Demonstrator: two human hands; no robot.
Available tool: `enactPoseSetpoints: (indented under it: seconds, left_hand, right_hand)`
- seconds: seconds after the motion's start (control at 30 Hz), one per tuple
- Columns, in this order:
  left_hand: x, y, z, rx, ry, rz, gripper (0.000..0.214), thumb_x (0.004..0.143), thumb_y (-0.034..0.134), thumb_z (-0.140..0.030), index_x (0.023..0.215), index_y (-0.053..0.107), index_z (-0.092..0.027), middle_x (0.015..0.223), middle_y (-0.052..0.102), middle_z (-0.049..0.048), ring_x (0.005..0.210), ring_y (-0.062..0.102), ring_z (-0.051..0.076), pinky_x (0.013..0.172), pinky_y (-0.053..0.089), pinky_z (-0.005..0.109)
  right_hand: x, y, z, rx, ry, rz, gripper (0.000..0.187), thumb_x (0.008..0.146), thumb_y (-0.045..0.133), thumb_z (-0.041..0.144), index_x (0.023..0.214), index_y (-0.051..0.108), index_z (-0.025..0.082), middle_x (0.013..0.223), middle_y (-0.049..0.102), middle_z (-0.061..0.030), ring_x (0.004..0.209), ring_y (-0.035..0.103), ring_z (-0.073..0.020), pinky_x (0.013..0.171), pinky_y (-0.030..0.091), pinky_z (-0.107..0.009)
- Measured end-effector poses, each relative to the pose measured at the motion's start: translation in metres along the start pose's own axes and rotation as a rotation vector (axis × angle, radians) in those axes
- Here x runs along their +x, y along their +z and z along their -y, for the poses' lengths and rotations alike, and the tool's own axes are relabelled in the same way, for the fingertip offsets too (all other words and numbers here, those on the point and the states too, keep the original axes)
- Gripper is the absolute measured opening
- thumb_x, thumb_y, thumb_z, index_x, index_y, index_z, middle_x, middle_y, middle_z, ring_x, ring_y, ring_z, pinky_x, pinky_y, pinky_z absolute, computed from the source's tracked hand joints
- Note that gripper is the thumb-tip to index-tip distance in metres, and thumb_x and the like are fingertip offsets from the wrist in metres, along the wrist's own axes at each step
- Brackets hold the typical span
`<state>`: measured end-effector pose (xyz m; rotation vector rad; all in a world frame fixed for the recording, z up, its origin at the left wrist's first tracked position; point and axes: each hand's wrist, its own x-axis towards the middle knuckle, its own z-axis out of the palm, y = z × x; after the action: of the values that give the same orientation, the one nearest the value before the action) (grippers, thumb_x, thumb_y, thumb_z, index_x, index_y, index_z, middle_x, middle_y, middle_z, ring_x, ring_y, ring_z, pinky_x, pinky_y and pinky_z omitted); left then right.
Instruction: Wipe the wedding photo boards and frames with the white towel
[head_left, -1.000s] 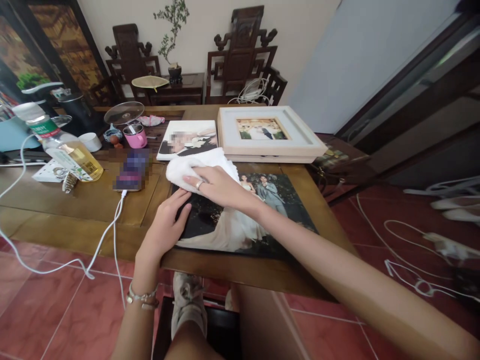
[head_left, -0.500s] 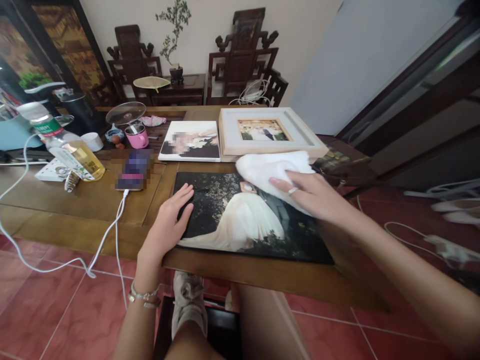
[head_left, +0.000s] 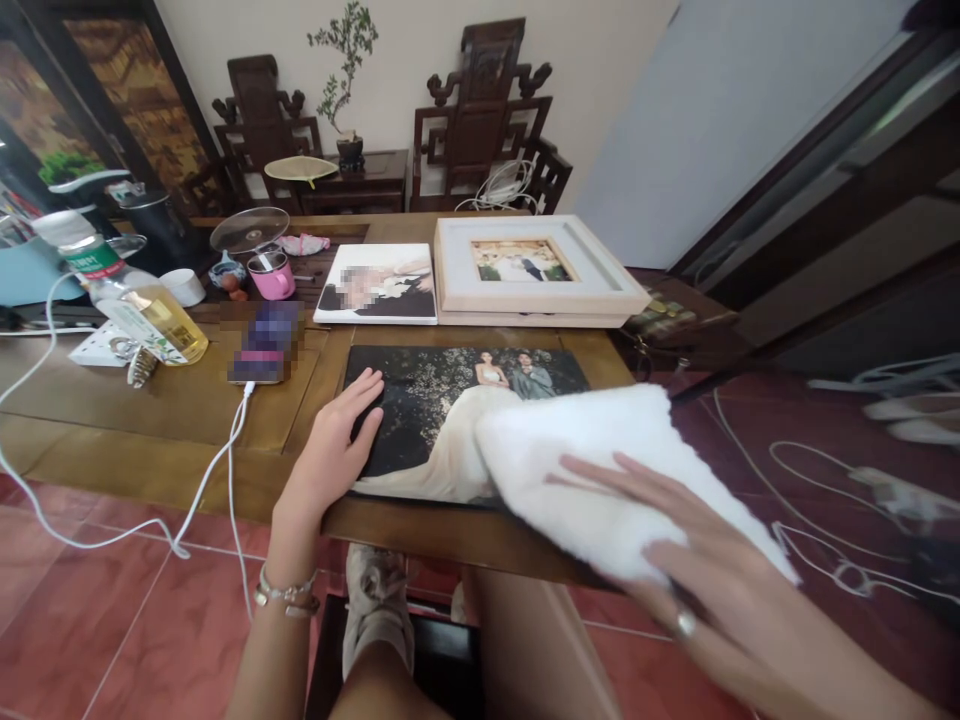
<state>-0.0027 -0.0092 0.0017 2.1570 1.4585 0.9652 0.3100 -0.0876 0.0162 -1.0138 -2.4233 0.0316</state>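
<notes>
The white cloth (head_left: 600, 470) covers the near right corner of the large photo print (head_left: 427, 400); the right hand (head_left: 697, 590) on it is blurred, its forearm cut off by the lower edge; the plugged-in device (head_left: 264, 340) and part of the smaller print (head_left: 379, 285) are pixelated; the label on the bottle (head_left: 142, 315) is too small to read.

Soft daylight, even; wide-angle edge distortion; right hand (head_left: 720, 590) motion-blurred.

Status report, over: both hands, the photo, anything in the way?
Left hand flat on photo print, left edge. Right hand flat on white cloth, over print's near right corner. Framed photo behind, apart.
</notes>
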Motion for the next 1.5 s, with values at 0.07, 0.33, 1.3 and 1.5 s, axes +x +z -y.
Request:
enactPoseSetpoints:
  seconds: [0.07,0.33,1.3,1.5]
  left_hand:
    - [0.000,0.000,0.000,0.000,0.003,-0.003,0.037,0.095,0.045,-0.027,0.127,0.060,-0.014,0.140,0.054,0.0122,0.136,0.044,0.024,0.115,0.035,0.047]
    - [0.000,0.000,0.000,-0.002,-0.006,0.006,0.039,0.095,0.045,-0.026,0.128,0.058,-0.010,0.141,0.053,0.0136,0.137,0.044,0.022,0.116,0.034,0.045]
    - [0.000,0.001,-0.001,0.003,-0.002,0.003,0.039,0.095,0.045,-0.025,0.128,0.058,-0.009,0.141,0.053,0.0149,0.137,0.044,0.023,0.115,0.034,0.045]
    - [-0.001,0.001,0.001,0.000,-0.004,0.004,0.039,0.095,0.046,-0.026,0.127,0.059,-0.010,0.140,0.054,0.0144,0.136,0.044,0.023,0.115,0.035,0.044]
  right_hand:
    - [-0.008,-0.001,0.010,0.058,-0.027,0.041,0.024,0.074,0.056,0.015,0.058,0.045,0.028,0.137,0.056,0.0011,0.131,0.046,-0.0294,0.098,0.049,-0.058]
    - [0.025,0.009,-0.042,0.039,0.119,0.036,0.029,0.090,0.049,0.029,0.062,0.049,0.025,0.114,0.068,-0.0120,0.119,0.055,-0.0330,0.091,0.048,-0.050]
    - [0.036,0.017,-0.003,-0.012,-0.076,0.005,0.023,0.087,0.050,0.017,0.064,0.053,0.022,0.122,0.065,-0.0158,0.123,0.054,-0.0288,0.102,0.043,-0.053]
    - [0.112,0.037,-0.039,0.025,0.168,0.076,0.034,0.095,0.040,0.035,0.070,0.057,0.021,0.088,0.070,-0.0120,0.097,0.063,-0.0313,0.089,0.048,-0.052]
